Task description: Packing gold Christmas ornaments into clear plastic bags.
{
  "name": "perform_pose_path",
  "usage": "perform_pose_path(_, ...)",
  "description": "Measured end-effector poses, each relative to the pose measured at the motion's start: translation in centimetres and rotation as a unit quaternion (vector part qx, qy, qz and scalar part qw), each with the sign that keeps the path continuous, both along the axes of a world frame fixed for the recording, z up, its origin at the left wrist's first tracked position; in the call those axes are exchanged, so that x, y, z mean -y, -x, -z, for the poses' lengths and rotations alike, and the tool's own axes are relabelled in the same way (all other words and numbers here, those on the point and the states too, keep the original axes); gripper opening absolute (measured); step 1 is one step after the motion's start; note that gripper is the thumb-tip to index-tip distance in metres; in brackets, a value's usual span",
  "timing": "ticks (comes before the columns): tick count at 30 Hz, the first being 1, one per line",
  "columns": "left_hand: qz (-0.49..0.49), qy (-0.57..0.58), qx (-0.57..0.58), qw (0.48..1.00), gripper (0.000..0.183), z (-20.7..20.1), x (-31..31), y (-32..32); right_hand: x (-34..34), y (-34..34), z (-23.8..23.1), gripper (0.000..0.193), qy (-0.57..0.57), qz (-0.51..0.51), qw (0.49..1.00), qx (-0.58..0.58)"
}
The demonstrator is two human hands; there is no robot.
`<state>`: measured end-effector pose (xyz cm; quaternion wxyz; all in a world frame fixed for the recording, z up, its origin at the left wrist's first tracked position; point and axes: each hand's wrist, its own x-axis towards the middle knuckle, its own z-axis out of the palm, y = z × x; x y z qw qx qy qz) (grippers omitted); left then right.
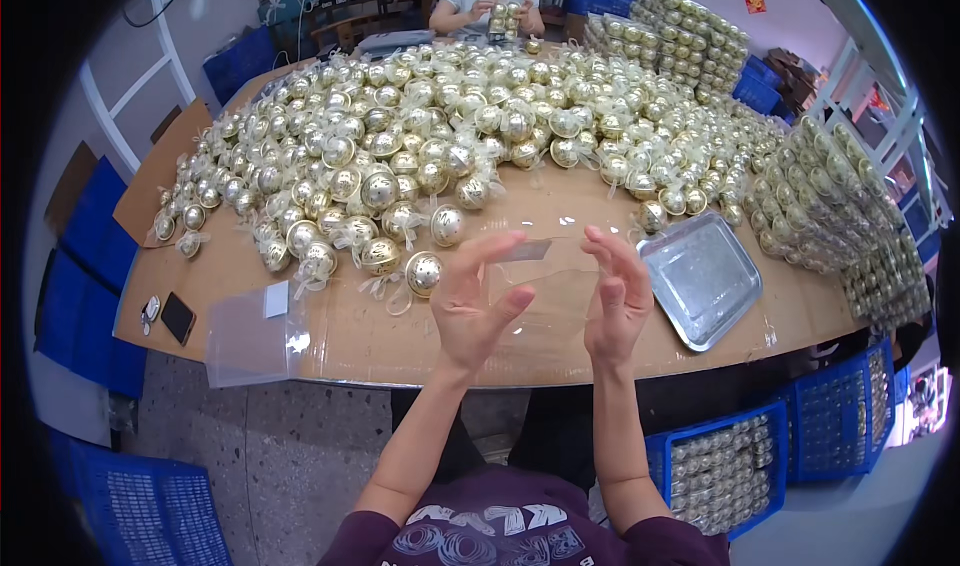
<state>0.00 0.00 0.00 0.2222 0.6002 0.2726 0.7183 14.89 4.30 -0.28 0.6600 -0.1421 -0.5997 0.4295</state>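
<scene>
Between my two raised hands, over the near edge of the table, is a thin clear plastic package with a small greyish label at its top. My left hand grips its left side, fingers curved and thumb toward the middle. On the opposite side the fingers of my right hand hold it. The plastic is so transparent that its exact shape is hard to make out; no ball shows inside. Just left of my left hand lies a gold openwork ball with a pale ribbon. A metal tray stands beside my right hand.
A large heap of gold ribboned balls covers the table's far half. Flat clear plastic sheets and a phone lie left. Stacked packs of balls stand right, blue crates below. Across the table, a person holds packed balls.
</scene>
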Motion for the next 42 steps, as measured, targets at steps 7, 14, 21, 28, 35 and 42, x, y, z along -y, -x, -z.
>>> perform_pose_path(7,0.026,0.027,0.121,0.992,0.042,-1.8,2.1,-1.0,0.6,-1.4,-2.3,0.036,-0.017,-0.039,0.999,-0.027)
perform_pose_path(14,0.011,0.063,0.13,0.989,0.029,-2.5,2.0,-1.2,3.4,-2.4,-7.9,0.024,-0.217,0.159,0.921,0.283)
perform_pose_path(21,-0.001,0.056,0.125,0.991,0.029,-2.9,1.7,-1.2,3.4,-2.4,-11.2,0.022,-0.159,0.118,0.868,0.455)
perform_pose_path(28,-0.018,0.095,0.095,0.991,0.03,-3.5,1.9,-1.3,2.8,-2.1,-12.5,0.016,-0.212,0.091,0.828,0.511)
perform_pose_path(35,-0.006,0.068,0.113,0.991,0.038,-3.3,1.1,-1.0,2.7,-2.2,-11.1,0.017,-0.276,0.148,0.812,0.491)
perform_pose_path(42,-0.025,0.073,0.129,0.989,0.038,-3.5,1.3,-1.5,1.8,-2.7,-10.4,0.017,-0.177,0.069,0.87,0.455)
